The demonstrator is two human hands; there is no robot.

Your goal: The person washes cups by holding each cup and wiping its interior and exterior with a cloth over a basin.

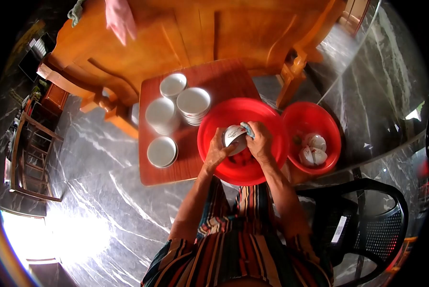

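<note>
My left hand is closed on the side of a white bowl with a dark printed pattern, tilted over a large red basin. My right hand is closed around a bluish cloth, pressed at the bowl's rim. Something inside the basin under the bowl is partly hidden by my hands. To the left on the reddish wooden table stand stacks of white bowls, with another stack nearer me.
A second red basin at the right holds several white bowls. A black chair stands at my right. Behind the table runs a wooden bench with a pink glove hanging over it. A wooden ladder-like frame is at left.
</note>
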